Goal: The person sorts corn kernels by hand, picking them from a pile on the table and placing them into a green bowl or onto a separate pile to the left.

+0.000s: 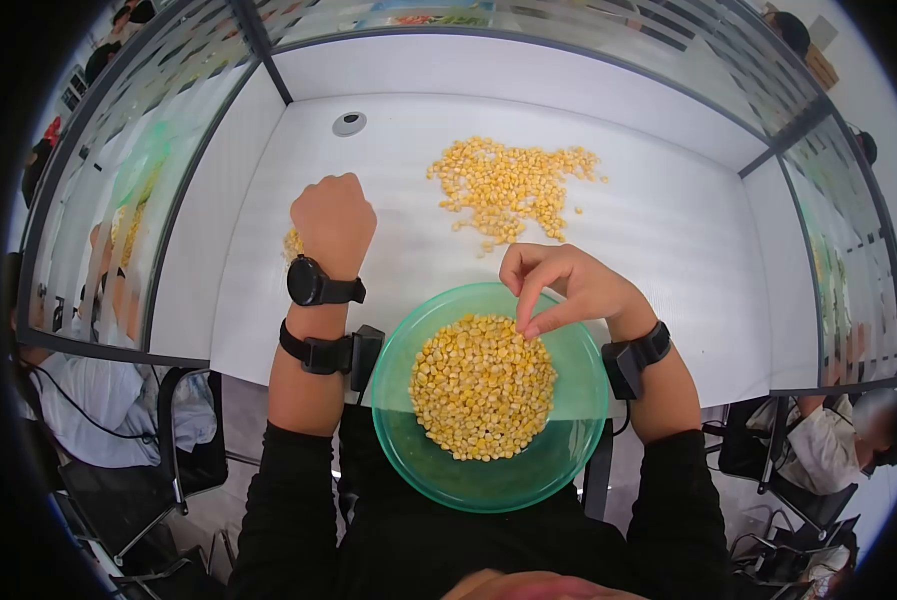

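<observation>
A green translucent bowl (393, 455) holds a heap of yellow corn kernels (483, 390). Over its upper right rim, my right hand (573, 288) has thumb and forefinger pinched together just above the heap; anything between the fingertips is too small to make out. On the white table to the left rests my left hand (334, 220), back up and closed like a fist, its fingers hidden underneath. A few loose kernels (292, 244) show beside that hand. Farther back, a larger spread of corn kernels (513, 185) lies on the tabletop.
White partitions with glass tops enclose the table (668, 290) at the back and both sides. A round grey cable grommet (349, 123) sits at the back left. A black watch (308, 281) and strapped black devices are on my arms. Other people sit beyond the side panels.
</observation>
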`<action>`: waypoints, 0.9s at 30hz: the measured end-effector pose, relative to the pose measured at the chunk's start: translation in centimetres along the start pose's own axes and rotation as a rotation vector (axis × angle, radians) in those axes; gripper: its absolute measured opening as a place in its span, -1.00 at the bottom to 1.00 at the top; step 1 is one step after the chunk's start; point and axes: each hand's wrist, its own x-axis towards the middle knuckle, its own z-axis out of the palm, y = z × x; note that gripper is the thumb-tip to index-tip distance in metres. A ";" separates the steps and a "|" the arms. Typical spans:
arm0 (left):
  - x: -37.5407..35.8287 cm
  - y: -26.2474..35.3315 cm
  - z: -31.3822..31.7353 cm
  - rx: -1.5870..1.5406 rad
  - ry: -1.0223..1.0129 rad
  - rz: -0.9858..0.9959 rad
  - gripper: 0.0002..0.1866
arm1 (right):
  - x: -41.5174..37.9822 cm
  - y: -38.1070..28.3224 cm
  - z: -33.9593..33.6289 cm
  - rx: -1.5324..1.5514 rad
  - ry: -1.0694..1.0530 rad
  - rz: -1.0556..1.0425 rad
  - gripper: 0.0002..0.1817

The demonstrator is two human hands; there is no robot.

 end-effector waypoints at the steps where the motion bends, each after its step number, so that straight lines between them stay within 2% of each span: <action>1: 0.0 -0.1 0.0 0.023 -0.024 -0.016 -0.94 | -0.1 0.1 -0.1 0.008 0.002 0.017 -0.82; 5: 0.3 -0.8 -0.2 0.084 -0.097 -0.080 -0.97 | 0.0 0.7 -0.2 0.050 0.042 -0.063 -0.82; 8: 0.4 -1.4 0.0 0.104 -0.105 -0.114 -0.97 | 0.3 3.0 -0.9 0.029 0.373 -0.146 -0.84; 11: 0.8 -1.2 0.2 0.127 -0.120 -0.144 -0.97 | 0.0 4.0 -1.5 -0.600 0.797 -0.181 -0.83; 12: 0.9 -1.1 0.2 0.135 -0.128 -0.156 -0.97 | 0.0 4.2 -2.0 -0.918 0.826 -0.193 -0.74; 15: 0.5 -1.0 0.8 0.110 0.000 -0.109 -0.96 | 0.2 4.6 -1.2 -1.040 0.701 -0.083 -0.66; 18: 0.5 0.0 1.6 0.035 0.085 -0.042 -0.93 | 0.7 4.0 -0.1 -1.087 0.585 -0.094 -0.57; 21: 0.4 1.3 1.5 -0.014 0.021 0.073 -0.90 | 0.7 4.7 -0.2 -1.121 0.497 -0.165 -0.62; 24: 0.3 2.7 1.9 -0.162 -0.007 0.121 -0.83 | 0.6 5.2 -0.3 -1.026 0.466 -0.131 -0.72; 27: 0.1 4.5 2.1 -0.327 0.034 0.169 -0.78 | 0.6 5.6 -0.5 -1.022 0.460 -0.133 -0.81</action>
